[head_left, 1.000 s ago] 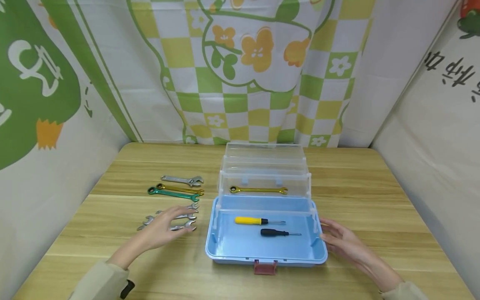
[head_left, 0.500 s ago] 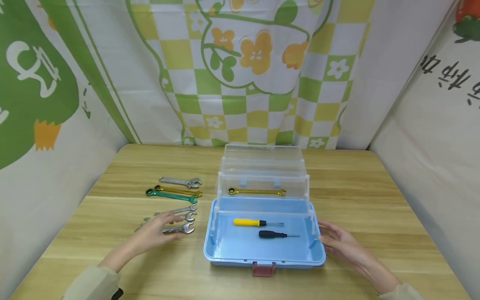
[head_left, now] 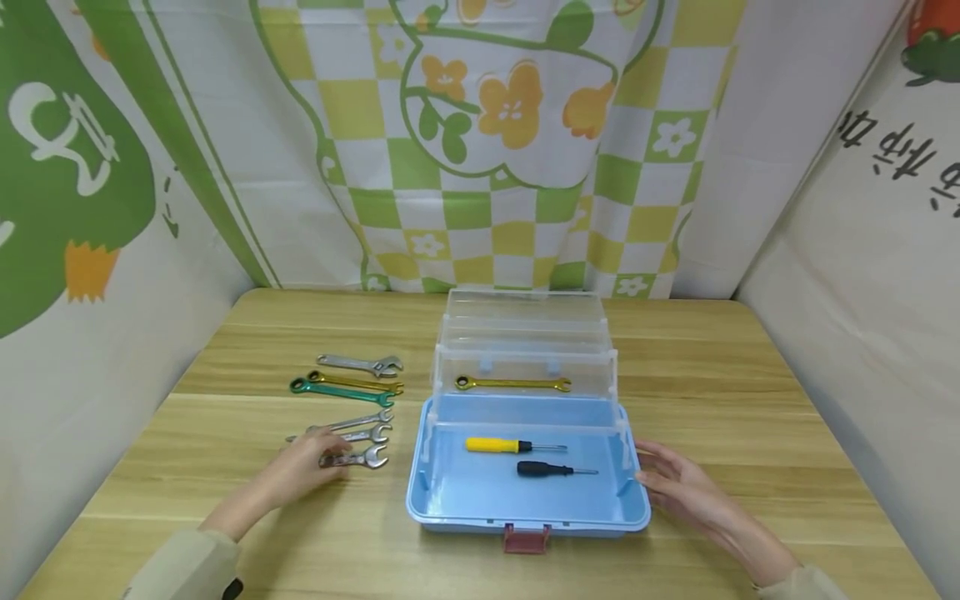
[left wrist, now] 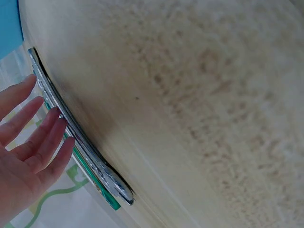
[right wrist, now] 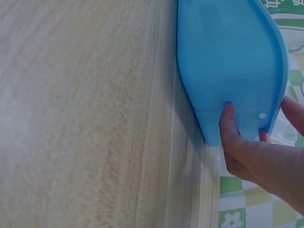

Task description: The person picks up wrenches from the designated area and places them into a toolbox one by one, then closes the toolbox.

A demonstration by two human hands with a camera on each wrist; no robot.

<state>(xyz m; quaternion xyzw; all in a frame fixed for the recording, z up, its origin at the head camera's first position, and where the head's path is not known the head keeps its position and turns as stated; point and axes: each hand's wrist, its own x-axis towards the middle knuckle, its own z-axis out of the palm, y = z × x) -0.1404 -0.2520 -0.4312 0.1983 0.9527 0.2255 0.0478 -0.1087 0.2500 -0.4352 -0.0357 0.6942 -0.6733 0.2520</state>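
Observation:
My left hand (head_left: 300, 471) is low over the silver wrenches, covering part of their handles. Its fingertips come right at the nearest silver open-end wrench (head_left: 367, 457), whose jaw end sticks out to the right. In the left wrist view, the fingers (left wrist: 33, 142) are spread and gently bent across the stacked silver wrenches (left wrist: 80, 133). My right hand (head_left: 686, 487) holds the right side of the open blue toolbox (head_left: 525, 523), thumb at the rim and fingers along the outer wall (right wrist: 228, 61). Inside lie a yellow-handled screwdriver (head_left: 495, 445) and a black-handled screwdriver (head_left: 547, 468).
A green ratchet wrench (head_left: 341, 392), a gold one (head_left: 356, 381) and an adjustable wrench (head_left: 360, 363) lie behind the left hand. Another gold ratchet wrench (head_left: 513, 383) lies in the clear tiered tray (head_left: 525, 333) of the toolbox. A patterned curtain (head_left: 495, 208) stands behind the table.
My left hand has drawn back to the left and come down on the silver wrenches, and more of the nearest one's jaw end shows. The right hand stays at the toolbox.

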